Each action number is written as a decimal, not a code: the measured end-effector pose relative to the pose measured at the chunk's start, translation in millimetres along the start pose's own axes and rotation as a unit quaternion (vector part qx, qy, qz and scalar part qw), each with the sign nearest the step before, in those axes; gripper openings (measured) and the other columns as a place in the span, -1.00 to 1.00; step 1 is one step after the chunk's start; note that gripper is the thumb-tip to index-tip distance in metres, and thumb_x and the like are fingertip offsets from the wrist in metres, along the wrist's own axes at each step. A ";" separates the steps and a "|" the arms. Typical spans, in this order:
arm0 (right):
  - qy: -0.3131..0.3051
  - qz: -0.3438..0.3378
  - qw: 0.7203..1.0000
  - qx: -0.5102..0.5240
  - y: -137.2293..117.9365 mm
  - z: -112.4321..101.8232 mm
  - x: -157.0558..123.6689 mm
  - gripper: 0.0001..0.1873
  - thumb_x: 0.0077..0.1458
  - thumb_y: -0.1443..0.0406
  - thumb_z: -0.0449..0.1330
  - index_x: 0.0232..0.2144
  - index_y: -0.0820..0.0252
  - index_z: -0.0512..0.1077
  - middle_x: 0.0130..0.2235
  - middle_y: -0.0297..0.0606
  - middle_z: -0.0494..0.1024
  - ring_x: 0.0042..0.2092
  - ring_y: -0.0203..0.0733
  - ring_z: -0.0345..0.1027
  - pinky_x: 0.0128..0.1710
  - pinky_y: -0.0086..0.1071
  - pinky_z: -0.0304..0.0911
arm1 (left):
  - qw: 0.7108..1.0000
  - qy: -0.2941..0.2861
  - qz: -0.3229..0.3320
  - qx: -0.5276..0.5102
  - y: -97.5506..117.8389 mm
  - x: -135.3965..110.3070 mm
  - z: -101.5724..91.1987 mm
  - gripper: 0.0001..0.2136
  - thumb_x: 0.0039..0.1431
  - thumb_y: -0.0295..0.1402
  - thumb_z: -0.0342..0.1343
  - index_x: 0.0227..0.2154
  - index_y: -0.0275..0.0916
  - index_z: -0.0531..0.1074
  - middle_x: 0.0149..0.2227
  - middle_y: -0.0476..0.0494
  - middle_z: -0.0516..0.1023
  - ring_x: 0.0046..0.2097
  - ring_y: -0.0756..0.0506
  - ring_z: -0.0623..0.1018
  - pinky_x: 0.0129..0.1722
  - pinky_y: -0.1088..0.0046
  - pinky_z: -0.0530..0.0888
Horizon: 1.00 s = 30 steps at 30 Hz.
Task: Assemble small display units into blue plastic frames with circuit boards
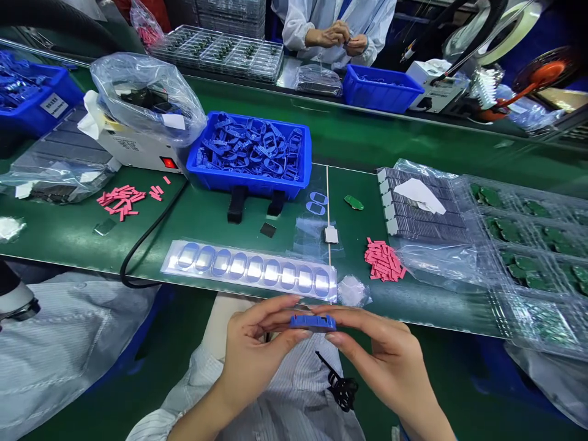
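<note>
Between my left hand (257,358) and my right hand (379,361), a small blue plastic part (313,322) is pinched by the fingertips of both hands, just past the bench's front edge. A small black tangled piece (342,389) lies below my right hand, against my striped smock. Nearest my hands on the bench are a transparent film strip (248,269) carrying a row of oval pieces and a small crumpled white wad (351,291).
A blue bin (250,153) of blue plastic frames stands on the green bench (285,229). Pink pieces (384,260) and trays of green boards (523,245) lie right. A white machine (138,147) stands left. A co-worker's hands (335,37) work beyond.
</note>
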State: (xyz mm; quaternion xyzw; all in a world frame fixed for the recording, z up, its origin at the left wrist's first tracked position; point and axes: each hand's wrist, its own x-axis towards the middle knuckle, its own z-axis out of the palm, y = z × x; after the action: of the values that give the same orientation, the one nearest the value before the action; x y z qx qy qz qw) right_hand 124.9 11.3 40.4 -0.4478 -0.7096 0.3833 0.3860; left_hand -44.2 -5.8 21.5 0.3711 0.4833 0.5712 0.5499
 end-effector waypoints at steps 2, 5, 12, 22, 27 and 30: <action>-0.002 -0.017 1.000 -0.004 -0.1 -0.5 0.0 -0.78 0.06 0.41 0.23 -0.23 0.04 0.53 -0.25 -0.29 0.64 -0.24 -0.10 0.56 -0.28 -0.33 0.53 | 0.999 -0.007 0.038 0.034 1.6 -0.1 -1.8 -0.65 -0.18 -0.62 0.32 -0.32 -0.07 0.61 -0.40 0.00 0.70 -0.38 -0.13 0.68 -0.36 0.50 0.64; 0.012 -0.036 0.999 -0.007 0.6 0.1 -1.7 -0.74 0.06 0.43 0.24 -0.20 0.04 0.51 -0.24 -0.28 0.64 -0.22 -0.09 0.55 -0.27 -0.30 0.52 | 0.992 -0.029 0.084 0.085 3.6 -0.2 -3.9 -0.70 -0.14 -0.59 0.31 -0.36 -0.03 0.62 -0.39 0.02 0.70 -0.40 -0.12 0.67 -0.37 0.47 0.65; 0.013 -0.145 0.989 -0.038 10.0 -2.7 -11.2 -0.53 0.06 0.55 0.16 -0.01 0.06 0.42 -0.13 -0.26 0.60 -0.10 -0.07 0.51 -0.15 -0.21 0.49 | 0.990 -0.103 0.068 0.070 10.5 0.1 -9.6 -0.69 -0.09 -0.53 0.32 -0.29 0.01 0.60 -0.20 -0.06 0.68 -0.19 -0.16 0.65 -0.16 0.36 0.62; 0.088 0.112 0.977 0.161 5.8 17.9 -13.6 -0.77 0.02 0.27 0.31 -0.20 0.04 0.52 -0.46 -0.33 0.62 -0.48 -0.25 0.52 -0.51 -0.54 0.45 | 0.961 -0.057 0.197 0.187 2.9 -8.9 -11.7 -0.36 -0.15 -0.54 0.37 0.05 0.02 0.39 -0.14 -0.04 0.66 -0.20 -0.13 0.66 -0.17 0.48 0.60; 0.070 0.211 0.951 0.216 9.1 16.3 -7.9 -0.81 0.03 0.24 0.29 -0.24 0.08 0.54 -0.51 -0.33 0.59 -0.52 -0.29 0.47 -0.52 -0.54 0.41 | 0.976 -0.037 0.141 0.163 -9.2 -15.5 -6.8 -0.26 -0.10 -0.57 0.33 0.14 0.10 0.25 0.00 -0.01 0.58 -0.02 -0.14 0.57 -0.02 0.44 0.53; 0.075 0.199 0.955 0.208 9.0 7.2 -1.0 -0.82 0.04 0.24 0.28 -0.24 0.03 0.55 -0.47 -0.33 0.61 -0.48 -0.29 0.48 -0.49 -0.54 0.40 | 0.996 -0.073 -0.049 -0.003 -12.2 -11.5 -6.1 -0.33 -0.09 -0.39 0.36 0.12 0.06 0.27 -0.02 -0.07 0.60 -0.01 -0.15 0.57 -0.02 0.43 0.50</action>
State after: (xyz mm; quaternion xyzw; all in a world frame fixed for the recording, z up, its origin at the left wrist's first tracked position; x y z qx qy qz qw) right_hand 121.8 11.6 29.3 -0.5169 -0.4794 0.5569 0.4391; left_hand -45.4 -18.9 9.4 0.3856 0.4579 0.5163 0.6124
